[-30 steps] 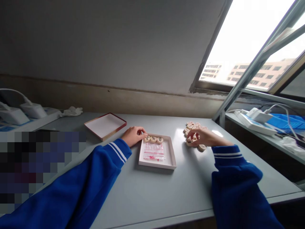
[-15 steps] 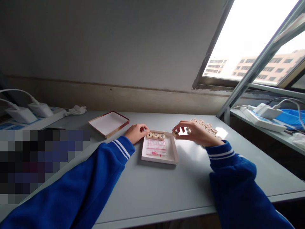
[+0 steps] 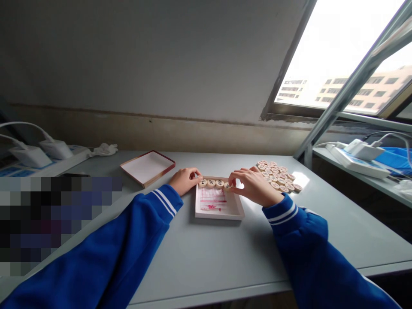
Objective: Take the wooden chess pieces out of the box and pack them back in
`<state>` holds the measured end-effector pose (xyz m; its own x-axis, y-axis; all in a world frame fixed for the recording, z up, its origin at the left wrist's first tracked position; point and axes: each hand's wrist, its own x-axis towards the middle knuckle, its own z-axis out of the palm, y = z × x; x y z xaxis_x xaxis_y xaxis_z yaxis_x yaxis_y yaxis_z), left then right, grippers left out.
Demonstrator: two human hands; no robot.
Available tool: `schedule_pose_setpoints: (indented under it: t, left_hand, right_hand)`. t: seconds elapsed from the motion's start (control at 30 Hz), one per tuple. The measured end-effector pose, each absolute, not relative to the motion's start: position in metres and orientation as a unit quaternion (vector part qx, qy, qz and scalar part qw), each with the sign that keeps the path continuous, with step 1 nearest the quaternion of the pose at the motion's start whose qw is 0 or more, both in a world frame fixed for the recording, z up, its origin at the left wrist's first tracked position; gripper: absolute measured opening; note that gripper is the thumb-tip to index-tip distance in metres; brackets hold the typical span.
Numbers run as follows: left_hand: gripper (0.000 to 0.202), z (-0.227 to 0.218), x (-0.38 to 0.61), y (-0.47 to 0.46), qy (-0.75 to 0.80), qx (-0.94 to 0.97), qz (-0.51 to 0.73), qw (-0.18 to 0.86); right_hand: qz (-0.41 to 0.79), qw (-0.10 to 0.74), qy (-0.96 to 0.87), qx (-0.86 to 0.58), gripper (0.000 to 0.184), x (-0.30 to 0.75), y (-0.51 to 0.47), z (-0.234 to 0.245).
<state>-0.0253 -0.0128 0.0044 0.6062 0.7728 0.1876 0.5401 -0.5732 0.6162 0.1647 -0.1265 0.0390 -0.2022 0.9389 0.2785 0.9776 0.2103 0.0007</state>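
A shallow white box (image 3: 219, 214) lies on the grey table (image 3: 206, 257), with a folded sheet printed in red (image 3: 212, 198) inside it. Along its far edge runs a row of round wooden chess pieces (image 3: 210, 183). My left hand (image 3: 185, 179) rests at the box's far left corner, fingers curled against the first piece. My right hand (image 3: 252, 186) pinches a wooden piece (image 3: 227, 186) at the right end of that row. A pile of loose pieces (image 3: 278, 175) lies to the right of the box.
The red-edged box lid (image 3: 148, 167) lies open side up at the back left. White chargers (image 3: 35, 152) and a crumpled glove (image 3: 103, 149) sit on the left shelf. A power strip with cables (image 3: 357, 156) lies under the window at right.
My right hand took a piece from the pile and carried it left to the row in the box. My left hand stayed at the box's corner.
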Motion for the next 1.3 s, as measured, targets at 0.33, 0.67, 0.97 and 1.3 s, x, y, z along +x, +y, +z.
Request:
schedule_pose_setpoints:
  t: [0.33,0.67,0.97,1.3]
  left_hand:
    - [0.024,0.004,-0.026,-0.013,0.379,0.862,0.226,0.251]
    - [0.022,0.001,-0.026,-0.010,0.395,0.845,0.256,0.253]
    - [0.020,-0.001,-0.026,-0.008,0.413,0.829,0.265,0.270]
    - [0.027,0.004,-0.025,-0.012,0.408,0.845,0.238,0.252]
  right_hand:
    - [-0.083,0.137,-0.756,-0.635,0.012,0.163,-0.123,0.039]
    - [-0.170,0.064,-0.565,-0.805,0.017,0.222,-0.129,0.039]
    - [-0.139,0.066,-0.549,-0.822,0.014,0.232,-0.124,0.030]
    - [0.056,0.281,-0.782,-0.554,0.015,0.136,-0.109,0.032]
